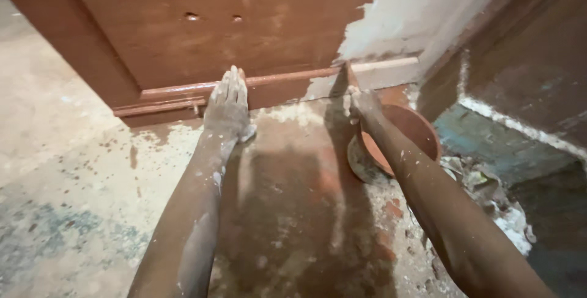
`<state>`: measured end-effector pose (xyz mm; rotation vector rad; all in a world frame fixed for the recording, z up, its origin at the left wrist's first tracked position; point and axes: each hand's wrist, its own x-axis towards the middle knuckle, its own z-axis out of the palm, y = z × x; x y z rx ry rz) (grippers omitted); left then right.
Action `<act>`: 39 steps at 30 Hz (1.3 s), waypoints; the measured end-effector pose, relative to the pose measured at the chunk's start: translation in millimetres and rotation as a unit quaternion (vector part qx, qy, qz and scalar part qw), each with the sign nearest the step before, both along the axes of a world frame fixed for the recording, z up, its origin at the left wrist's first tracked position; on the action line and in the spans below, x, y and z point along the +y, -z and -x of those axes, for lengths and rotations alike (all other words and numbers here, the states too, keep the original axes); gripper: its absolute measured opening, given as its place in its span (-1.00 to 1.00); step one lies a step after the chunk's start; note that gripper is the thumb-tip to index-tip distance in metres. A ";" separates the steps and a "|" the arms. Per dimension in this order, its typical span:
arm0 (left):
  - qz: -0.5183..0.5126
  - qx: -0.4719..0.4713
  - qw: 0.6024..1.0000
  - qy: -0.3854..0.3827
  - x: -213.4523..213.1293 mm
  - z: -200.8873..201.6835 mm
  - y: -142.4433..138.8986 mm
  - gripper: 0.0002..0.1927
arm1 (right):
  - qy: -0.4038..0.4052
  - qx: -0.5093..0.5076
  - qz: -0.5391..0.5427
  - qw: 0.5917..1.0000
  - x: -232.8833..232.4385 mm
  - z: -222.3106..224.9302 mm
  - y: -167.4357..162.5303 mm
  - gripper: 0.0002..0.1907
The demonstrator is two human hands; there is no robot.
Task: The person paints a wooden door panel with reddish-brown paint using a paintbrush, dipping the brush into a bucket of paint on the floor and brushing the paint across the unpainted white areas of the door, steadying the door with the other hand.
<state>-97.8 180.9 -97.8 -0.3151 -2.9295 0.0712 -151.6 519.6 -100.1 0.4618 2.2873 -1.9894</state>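
Observation:
My left hand (228, 103) rests flat, fingers together, on the lower moulding of a brown wooden door (202, 35). It holds nothing that I can see. My right hand (361, 103) is closed on a paintbrush (348, 78) whose tip touches the moulding where brown paint meets white primer (397, 22). Both forearms are speckled with white dust. A round bowl of reddish-brown paint (422, 130) stands on the floor right behind my right wrist.
The concrete floor (67, 169) is stained with brown and white splashes. On the right a dark wall (526, 59) with a chipped white edge stands close, with rubble and scraps (483, 182) at its foot.

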 end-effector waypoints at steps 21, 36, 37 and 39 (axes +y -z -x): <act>-0.153 0.134 0.979 -0.020 23.3 -56.9 111.7 -0.11 | -0.171 0.098 -0.217 0.956 -91.8 -32.2 116.5 -0.67; -0.187 0.103 0.976 -0.043 26.9 -57.5 92.0 -0.11 | 0.204 0.077 -0.285 0.934 -51.9 -9.3 160.6 -0.62; -0.169 0.090 0.980 -0.050 28.6 -56.4 91.9 -0.09 | 0.243 0.077 -0.275 0.927 -53.3 -7.9 159.1 -0.62; -0.180 0.098 0.978 -0.045 27.8 -56.9 90.8 -0.10 | 0.187 0.032 -0.247 0.950 -56.3 -7.2 152.6 -0.65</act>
